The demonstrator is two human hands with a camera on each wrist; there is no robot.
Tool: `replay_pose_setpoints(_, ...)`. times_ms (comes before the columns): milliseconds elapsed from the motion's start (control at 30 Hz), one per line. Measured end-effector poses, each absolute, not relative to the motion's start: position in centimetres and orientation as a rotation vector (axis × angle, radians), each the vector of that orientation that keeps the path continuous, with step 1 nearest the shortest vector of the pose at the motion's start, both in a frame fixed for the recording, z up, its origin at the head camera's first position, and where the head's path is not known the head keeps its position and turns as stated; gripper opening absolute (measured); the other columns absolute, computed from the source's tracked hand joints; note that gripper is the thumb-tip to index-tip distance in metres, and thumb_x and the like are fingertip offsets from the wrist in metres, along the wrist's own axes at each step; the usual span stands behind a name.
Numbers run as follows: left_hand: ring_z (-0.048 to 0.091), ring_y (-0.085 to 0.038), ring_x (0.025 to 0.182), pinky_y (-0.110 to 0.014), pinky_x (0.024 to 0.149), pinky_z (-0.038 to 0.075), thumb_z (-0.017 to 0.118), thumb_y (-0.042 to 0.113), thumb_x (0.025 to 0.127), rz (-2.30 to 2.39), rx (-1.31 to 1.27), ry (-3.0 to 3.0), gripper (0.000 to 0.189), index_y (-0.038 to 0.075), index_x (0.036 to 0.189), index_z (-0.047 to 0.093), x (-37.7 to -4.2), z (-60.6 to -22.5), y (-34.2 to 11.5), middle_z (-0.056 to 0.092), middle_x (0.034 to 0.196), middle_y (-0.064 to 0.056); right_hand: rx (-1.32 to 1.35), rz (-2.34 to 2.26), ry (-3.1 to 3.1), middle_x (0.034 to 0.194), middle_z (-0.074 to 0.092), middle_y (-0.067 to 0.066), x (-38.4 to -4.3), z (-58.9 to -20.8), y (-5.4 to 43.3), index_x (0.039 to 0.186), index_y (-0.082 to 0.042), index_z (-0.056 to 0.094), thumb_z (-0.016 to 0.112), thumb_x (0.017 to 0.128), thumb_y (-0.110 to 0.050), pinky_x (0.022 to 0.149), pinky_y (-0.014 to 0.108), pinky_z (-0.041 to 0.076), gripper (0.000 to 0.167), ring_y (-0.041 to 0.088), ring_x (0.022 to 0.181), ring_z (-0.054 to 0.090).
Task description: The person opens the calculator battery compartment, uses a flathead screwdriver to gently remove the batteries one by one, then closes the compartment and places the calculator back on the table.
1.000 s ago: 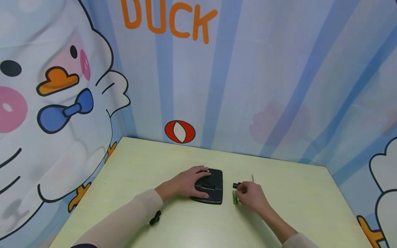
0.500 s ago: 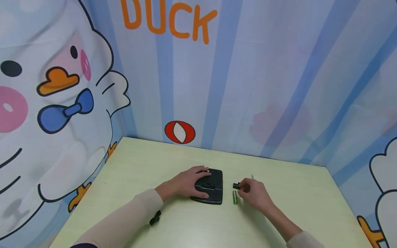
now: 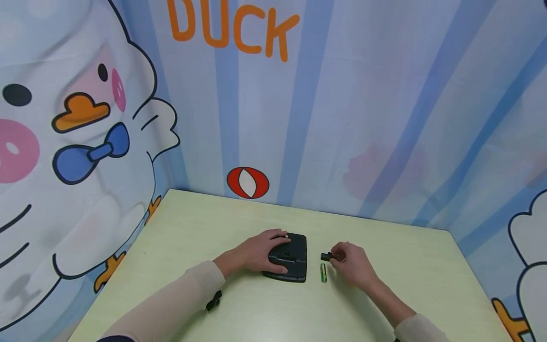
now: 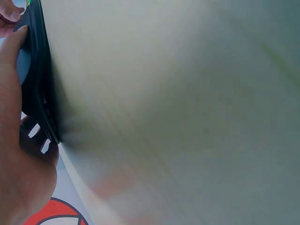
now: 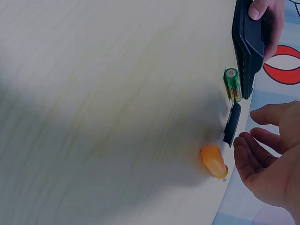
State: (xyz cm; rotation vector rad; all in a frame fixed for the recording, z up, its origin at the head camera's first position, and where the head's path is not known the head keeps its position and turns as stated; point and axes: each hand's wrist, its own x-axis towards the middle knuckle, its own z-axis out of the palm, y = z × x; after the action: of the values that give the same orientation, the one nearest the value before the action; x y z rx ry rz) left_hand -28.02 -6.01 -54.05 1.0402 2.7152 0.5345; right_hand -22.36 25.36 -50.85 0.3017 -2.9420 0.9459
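Observation:
My left hand (image 3: 260, 250) grips a flat black device (image 3: 299, 259) by its edges, with a recess visible in its upward face. In the left wrist view, fingers curl at one edge of the device (image 4: 37, 70). A green battery (image 3: 323, 272) lies just right of the device. Beyond it is a small black cover piece (image 5: 232, 123), close to the battery's end. My right hand (image 3: 353, 266) hovers at the cover piece, thumb and fingers loosely bent with a gap between them, holding nothing. An orange handle-like object (image 5: 214, 161) lies near its fingertips, mostly hidden by the hand in the head view.
Everything lies on a pale yellow-green table (image 3: 205, 213). Its back and sides meet a blue-striped cloth (image 3: 265, 118) printed with ducks. A small black object (image 3: 214, 300) shows beside the left sleeve cuff.
My right hand has shifted slightly away from the battery and toward the back, uncovering the battery and covering the thin pale tip behind it. The left hand and device have stayed still.

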Motion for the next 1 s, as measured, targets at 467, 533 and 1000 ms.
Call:
replay_pose_setpoints(467, 0.03, -0.021, 0.157, -0.047, 0.12, 0.04, 0.067, 0.073, 0.089, 0.55, 1.032, 2.709, 0.088, 0.031, 0.163, 0.045, -28.0, -54.0, -6.1, 0.032, 0.171, 0.003, 0.435, 0.672, -2.95, 0.102, 0.07, 0.01, -23.2, -51.7, 25.4, 0.107, 0.002, 0.077, 0.08, 0.089, -0.001, 0.091, 0.051, 0.057, 0.018, 0.03, 0.099, 0.068)
replay_pose_setpoints(533, 0.03, -0.021, 0.157, -0.047, 0.12, 0.04, 0.067, 0.073, 0.089, 0.55, 1.032, 2.707, 0.088, 0.031, 0.163, 0.045, -28.0, -54.0, -6.1, 0.031, 0.171, 0.003, 0.445, 0.641, -2.95, 0.104, 0.071, 0.01, -23.4, -52.0, 25.4, 0.107, 0.001, 0.078, 0.081, 0.089, -0.002, 0.093, 0.051, 0.056, 0.018, 0.03, 0.102, 0.067)
replay_pose_setpoints(1000, 0.029, -0.021, 0.157, -0.048, 0.12, 0.039, 0.066, 0.075, 0.089, 0.545, 1.034, 2.714, 0.088, 0.032, 0.163, 0.044, -28.1, -54.3, -6.1, 0.03, 0.172, 0.004, 0.482, 0.555, -2.979, 0.109, 0.07, 0.01, -23.7, -52.6, 25.1, 0.109, -0.002, 0.077, 0.081, 0.09, -0.002, 0.098, 0.049, 0.056, 0.019, 0.028, 0.106, 0.064)
